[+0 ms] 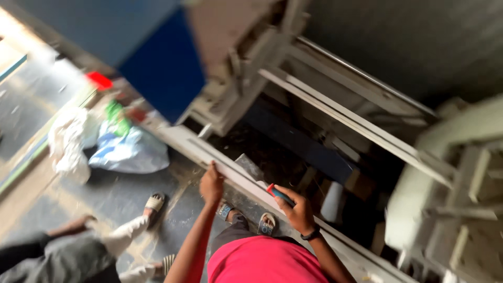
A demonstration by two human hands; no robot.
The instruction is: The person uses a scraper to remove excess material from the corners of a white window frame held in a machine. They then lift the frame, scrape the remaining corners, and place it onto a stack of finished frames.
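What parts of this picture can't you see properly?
- Head view: the tool in the right hand shows only a red and blue handle; the fingers cover the rest.
- The left hand holds a pale frame rail; its fingertips are behind the rail.
- The grey blade-like piece is too blurred to tell what it is.
- The person seated at lower left is cut off by the edge.

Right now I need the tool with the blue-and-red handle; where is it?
In the right hand, low centre of the head view, beside the long pale frame rail.
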